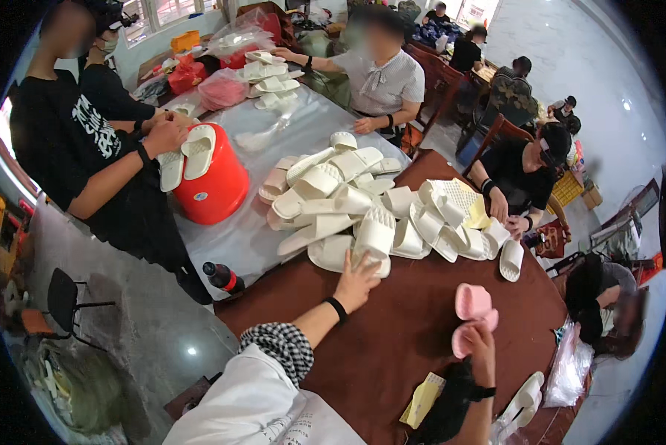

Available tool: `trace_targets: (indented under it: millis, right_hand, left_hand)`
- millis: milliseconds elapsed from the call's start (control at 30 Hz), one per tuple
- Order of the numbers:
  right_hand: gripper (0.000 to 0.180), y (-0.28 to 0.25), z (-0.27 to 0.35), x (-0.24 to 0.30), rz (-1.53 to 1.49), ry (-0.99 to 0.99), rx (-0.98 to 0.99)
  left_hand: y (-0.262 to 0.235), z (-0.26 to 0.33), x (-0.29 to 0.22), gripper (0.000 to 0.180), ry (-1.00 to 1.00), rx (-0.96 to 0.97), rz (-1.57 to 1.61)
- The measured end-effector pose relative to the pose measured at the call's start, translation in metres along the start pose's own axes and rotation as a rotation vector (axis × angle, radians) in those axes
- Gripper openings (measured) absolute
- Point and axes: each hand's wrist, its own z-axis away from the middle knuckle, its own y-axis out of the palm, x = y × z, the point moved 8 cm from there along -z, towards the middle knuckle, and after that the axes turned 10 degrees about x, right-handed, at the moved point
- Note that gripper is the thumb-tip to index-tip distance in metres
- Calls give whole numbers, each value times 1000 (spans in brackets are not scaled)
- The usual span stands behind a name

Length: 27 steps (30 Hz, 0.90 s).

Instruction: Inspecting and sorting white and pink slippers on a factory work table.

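A large pile of cream-white slippers [322, 182] covers the middle of the table. At its near edge my left hand [356, 285] has its fingers curled on the end of a white slipper [375, 233], which lies against the others. To the right, on the brown cloth, my right hand [482, 351] grips a pink slipper [462, 340] by its side. Another pink slipper [473, 301] lies just beyond, touching or nearly touching it. Part of the gripped slipper is hidden by my fingers.
The table has a brown cloth [333, 348] and grey sheeting. A red bucket [218, 189] with slippers on top and a dark bottle [222, 277] stand left. A yellow card [422, 400], a white slipper [524, 399] and clear plastic bags [568, 371] lie near right. People sit or stand around.
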Motion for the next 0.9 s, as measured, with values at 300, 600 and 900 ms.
trace_targets:
  millis: [300, 600, 900]
  right_hand:
    - [49, 183, 45, 18, 394, -191, 526]
    - [31, 134, -42, -59, 657, -218, 89]
    - [31, 177, -17, -121, 501, 116, 274]
  left_hand:
    - [-43, 69, 59, 33, 20, -431, 607]
    - [-9, 188, -36, 55, 10, -281, 929]
    - [32, 208, -58, 80, 64, -125, 1018]
